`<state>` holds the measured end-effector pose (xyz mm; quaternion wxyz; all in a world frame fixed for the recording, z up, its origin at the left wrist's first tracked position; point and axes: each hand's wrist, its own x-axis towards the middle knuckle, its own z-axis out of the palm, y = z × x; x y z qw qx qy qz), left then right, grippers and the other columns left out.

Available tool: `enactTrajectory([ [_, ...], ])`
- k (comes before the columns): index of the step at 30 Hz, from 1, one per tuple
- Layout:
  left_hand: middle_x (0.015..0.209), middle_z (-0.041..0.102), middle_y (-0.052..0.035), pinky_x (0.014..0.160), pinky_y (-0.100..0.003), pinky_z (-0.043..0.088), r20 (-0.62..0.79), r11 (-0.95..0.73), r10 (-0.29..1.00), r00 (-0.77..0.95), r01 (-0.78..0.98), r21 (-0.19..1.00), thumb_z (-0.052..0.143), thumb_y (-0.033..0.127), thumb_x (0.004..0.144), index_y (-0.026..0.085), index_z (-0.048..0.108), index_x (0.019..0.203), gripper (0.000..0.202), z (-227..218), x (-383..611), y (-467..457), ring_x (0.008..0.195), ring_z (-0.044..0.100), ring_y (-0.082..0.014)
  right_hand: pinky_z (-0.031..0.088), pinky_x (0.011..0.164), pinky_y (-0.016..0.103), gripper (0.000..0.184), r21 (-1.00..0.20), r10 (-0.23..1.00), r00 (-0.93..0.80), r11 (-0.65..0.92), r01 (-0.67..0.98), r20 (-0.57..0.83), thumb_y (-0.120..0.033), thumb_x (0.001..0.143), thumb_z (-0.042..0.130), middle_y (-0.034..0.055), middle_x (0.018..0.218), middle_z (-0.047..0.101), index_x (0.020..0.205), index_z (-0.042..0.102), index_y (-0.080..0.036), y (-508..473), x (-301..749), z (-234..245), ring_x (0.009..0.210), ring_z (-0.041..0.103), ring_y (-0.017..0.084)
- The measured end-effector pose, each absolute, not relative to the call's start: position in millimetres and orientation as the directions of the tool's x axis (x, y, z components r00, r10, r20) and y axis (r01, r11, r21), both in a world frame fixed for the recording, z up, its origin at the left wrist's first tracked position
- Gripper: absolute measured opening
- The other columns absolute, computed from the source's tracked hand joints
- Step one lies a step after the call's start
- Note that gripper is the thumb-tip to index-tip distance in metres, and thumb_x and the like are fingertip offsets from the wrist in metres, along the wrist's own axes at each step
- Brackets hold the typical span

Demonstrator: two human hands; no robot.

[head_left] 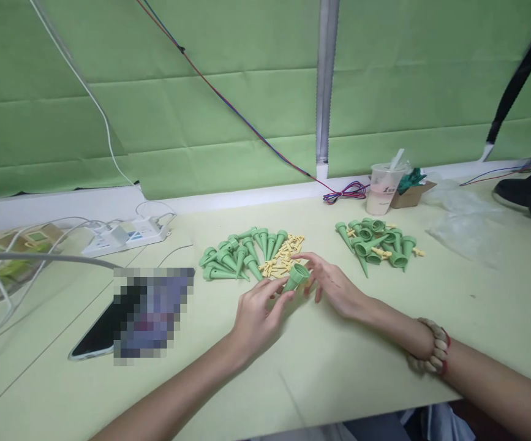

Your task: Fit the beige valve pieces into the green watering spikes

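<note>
My left hand (258, 309) is closed around a hollow green plastic cone spike (296, 277), its wide ribbed mouth tilted up toward me. Just right of it, my right hand (334, 285) has its fingers apart and nothing visible in them. Its forefinger reaches over the near edge of a heap of small yellow plastic pieces (288, 251). Left of that heap lies a pile of green cone spikes (233, 254), mostly with their tips toward me or to the right. Another pile of green cones (378, 242), mixed with some yellow pieces, sits farther right.
A tablet or phone (104, 324), partly pixelated, lies at left. Behind it are a white power strip (127, 237) and loose cables. A plastic drink cup (381, 190), a small cardboard box (410, 195), clear plastic bags (462, 236) and a black item (529, 193) stand along the back right.
</note>
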<state>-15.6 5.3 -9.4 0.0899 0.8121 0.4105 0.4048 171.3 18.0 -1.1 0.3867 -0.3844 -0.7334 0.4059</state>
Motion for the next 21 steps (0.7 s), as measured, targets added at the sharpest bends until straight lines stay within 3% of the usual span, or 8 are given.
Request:
enactTrajectory([
  [3,0.081,0.066,-0.0042,0.054,-0.021,0.047,0.541,-0.629,0.757,0.366,0.633,0.451,0.052,0.032,0.083,0.021,0.064,0.101,0.024,-13,-17,10,0.066,0.06,-0.0125,0.049,0.065,0.025,0.043,-0.768,0.8,-0.48,0.546,0.335,0.359,-0.05,0.089,0.036,0.0062,0.117,0.057,0.123,0.049,-0.027,20,171,3,0.095,0.057,0.018],
  [7,0.103,0.065,-0.0054,0.061,-0.023,0.05,0.499,-0.587,0.798,0.338,0.623,0.517,0.049,0.032,0.085,0.024,0.057,0.113,0.03,-14,-19,16,0.084,0.062,-0.0153,0.048,0.069,0.027,0.036,-0.667,0.803,-0.422,0.59,0.455,0.422,-0.044,0.09,0.039,0.0034,0.114,0.06,0.119,0.052,-0.028,29,180,11,0.087,0.06,0.015],
  [10,0.119,0.058,-0.0068,0.06,-0.023,0.051,0.476,-0.516,0.843,0.25,0.626,0.584,0.047,0.032,0.085,0.025,0.047,0.123,0.039,-12,-19,18,0.101,0.058,-0.0192,0.047,0.067,0.029,0.037,-0.632,0.839,-0.141,0.495,0.596,0.525,-0.046,0.09,0.038,0.0045,0.098,0.064,0.115,0.055,-0.025,43,199,17,0.078,0.061,0.017],
  [14,0.121,0.055,-0.0088,0.058,-0.024,0.049,0.445,-0.463,0.874,0.194,0.611,0.642,0.045,0.03,0.085,0.024,0.044,0.124,0.039,-10,-20,20,0.107,0.054,-0.0216,0.044,0.075,0.033,0.038,-0.534,0.604,0.231,0.386,0.752,0.763,-0.046,0.083,0.052,0.0063,0.096,0.062,0.111,0.056,-0.022,66,233,20,0.086,0.056,0.021],
  [17,0.119,0.056,-0.0085,0.058,-0.023,0.047,0.397,-0.433,0.896,0.2,0.597,0.676,0.043,0.028,0.085,0.025,0.041,0.125,0.04,-10,-18,16,0.107,0.053,-0.0207,0.04,0.08,0.036,0.032,-0.437,0.462,0.273,0.296,0.849,0.843,-0.044,0.08,0.055,0.0058,0.088,0.061,0.1,0.061,-0.02,80,255,15,0.085,0.053,0.022],
  [21,0.121,0.053,-0.0084,0.055,-0.022,0.046,0.351,-0.432,0.901,0.255,0.58,0.69,0.043,0.027,0.085,0.026,0.039,0.127,0.042,-12,-14,10,0.111,0.051,-0.021,0.037,0.079,0.037,0.026,-0.415,0.491,0.294,0.156,0.897,0.82,-0.043,0.077,0.057,0.0054,0.086,0.059,0.091,0.065,-0.022,91,271,4,0.087,0.051,0.024],
])
